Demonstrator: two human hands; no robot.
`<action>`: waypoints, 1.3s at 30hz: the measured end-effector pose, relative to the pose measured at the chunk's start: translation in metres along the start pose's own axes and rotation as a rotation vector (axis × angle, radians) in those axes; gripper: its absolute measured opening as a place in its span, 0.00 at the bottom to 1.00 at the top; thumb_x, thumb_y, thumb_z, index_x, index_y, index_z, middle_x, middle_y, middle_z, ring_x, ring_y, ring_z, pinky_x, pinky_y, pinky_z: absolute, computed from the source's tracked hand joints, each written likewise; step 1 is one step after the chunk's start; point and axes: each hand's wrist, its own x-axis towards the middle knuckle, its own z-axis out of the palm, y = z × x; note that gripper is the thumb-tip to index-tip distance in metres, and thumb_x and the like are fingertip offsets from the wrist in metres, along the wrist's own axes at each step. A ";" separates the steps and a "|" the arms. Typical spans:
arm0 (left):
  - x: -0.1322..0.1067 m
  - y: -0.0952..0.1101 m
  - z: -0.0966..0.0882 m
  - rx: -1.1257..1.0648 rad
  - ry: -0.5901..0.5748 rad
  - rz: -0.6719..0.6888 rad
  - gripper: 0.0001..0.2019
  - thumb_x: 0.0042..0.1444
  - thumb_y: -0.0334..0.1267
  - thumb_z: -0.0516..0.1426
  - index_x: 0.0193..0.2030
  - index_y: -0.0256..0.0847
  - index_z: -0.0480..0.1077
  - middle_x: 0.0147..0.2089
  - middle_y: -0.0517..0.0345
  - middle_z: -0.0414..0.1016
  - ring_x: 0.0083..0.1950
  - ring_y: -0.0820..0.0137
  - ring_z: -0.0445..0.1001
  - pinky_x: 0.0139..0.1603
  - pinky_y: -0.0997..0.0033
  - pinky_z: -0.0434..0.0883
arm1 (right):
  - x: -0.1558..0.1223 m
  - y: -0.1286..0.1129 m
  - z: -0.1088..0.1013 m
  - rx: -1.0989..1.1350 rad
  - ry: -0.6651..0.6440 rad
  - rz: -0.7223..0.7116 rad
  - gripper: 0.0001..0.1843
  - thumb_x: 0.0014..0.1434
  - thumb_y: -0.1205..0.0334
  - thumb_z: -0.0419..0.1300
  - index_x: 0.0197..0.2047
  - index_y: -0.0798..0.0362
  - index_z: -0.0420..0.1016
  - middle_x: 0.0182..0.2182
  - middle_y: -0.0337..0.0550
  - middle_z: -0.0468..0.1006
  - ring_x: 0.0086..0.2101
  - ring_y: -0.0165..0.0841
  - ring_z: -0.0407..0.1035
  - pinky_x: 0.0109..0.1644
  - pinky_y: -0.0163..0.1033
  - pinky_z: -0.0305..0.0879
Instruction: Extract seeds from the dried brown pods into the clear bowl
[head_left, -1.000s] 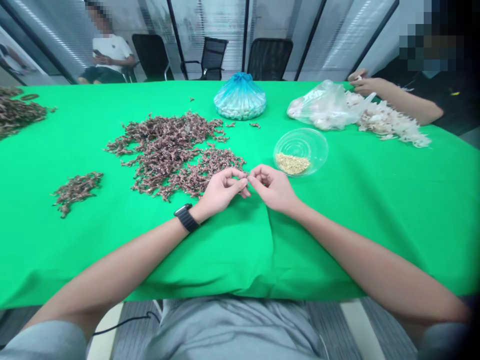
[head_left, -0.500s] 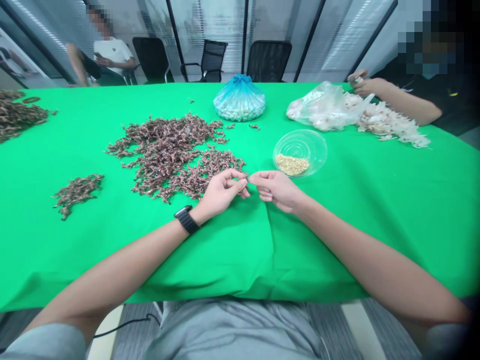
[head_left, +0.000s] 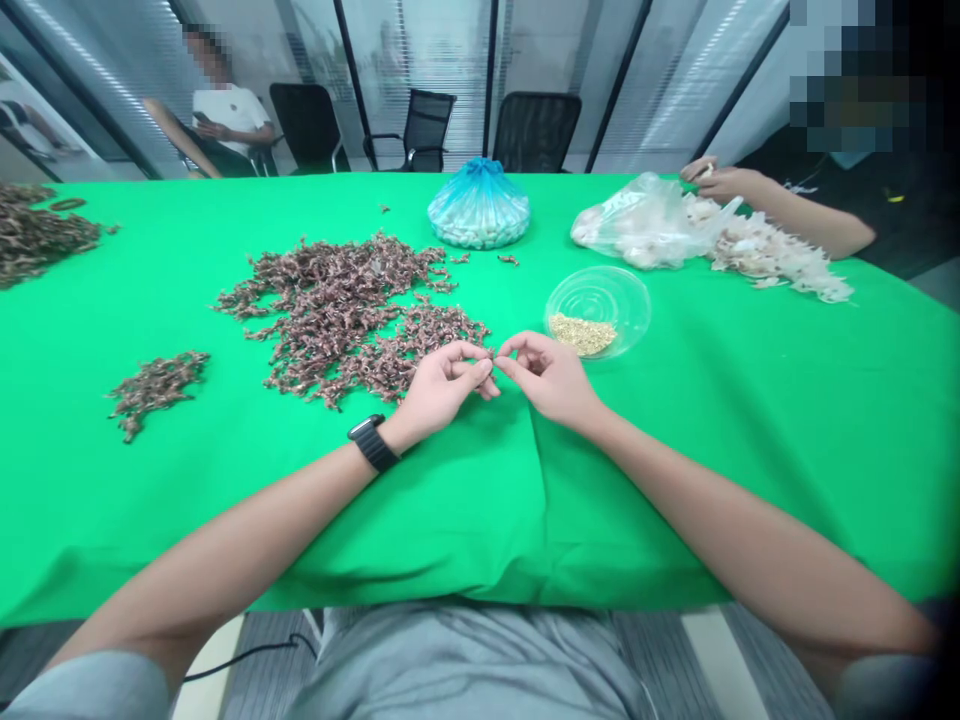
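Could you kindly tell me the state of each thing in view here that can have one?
left hand: fingers curled, anything held too small to see
right hand: fingertips pinched, almost meeting the left hand
brown pile: loose, scattered
clear bowl: upright, holding yellowish grains
blue bag: gathered at top, full of pale pieces
clear bag: lying down, full of pale pieces

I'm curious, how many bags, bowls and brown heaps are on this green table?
Bags: 2 (blue bag, clear bag)
Bowls: 1 (clear bowl)
Brown heaps: 3 (large brown heap, small brown heap, far-left brown heap)
Total: 6
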 end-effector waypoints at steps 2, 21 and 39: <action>0.000 0.001 0.000 -0.032 -0.013 -0.018 0.20 0.58 0.51 0.65 0.43 0.35 0.71 0.29 0.54 0.82 0.31 0.69 0.81 0.38 0.71 0.77 | -0.002 0.003 -0.002 -0.193 0.010 -0.177 0.10 0.65 0.53 0.62 0.41 0.51 0.76 0.20 0.31 0.61 0.21 0.26 0.55 0.27 0.36 0.51; -0.003 0.002 0.003 0.044 0.000 0.012 0.20 0.58 0.51 0.65 0.45 0.35 0.70 0.30 0.53 0.82 0.31 0.69 0.81 0.39 0.70 0.77 | -0.001 -0.015 0.003 0.443 -0.069 0.376 0.18 0.52 0.49 0.72 0.34 0.52 0.73 0.17 0.27 0.56 0.17 0.23 0.45 0.20 0.33 0.41; -0.002 0.001 0.002 0.075 0.007 0.022 0.20 0.59 0.50 0.65 0.46 0.34 0.71 0.31 0.52 0.82 0.32 0.69 0.82 0.39 0.70 0.77 | -0.006 -0.006 0.012 0.176 -0.021 0.173 0.16 0.61 0.46 0.64 0.36 0.51 0.72 0.17 0.30 0.59 0.18 0.25 0.50 0.22 0.34 0.45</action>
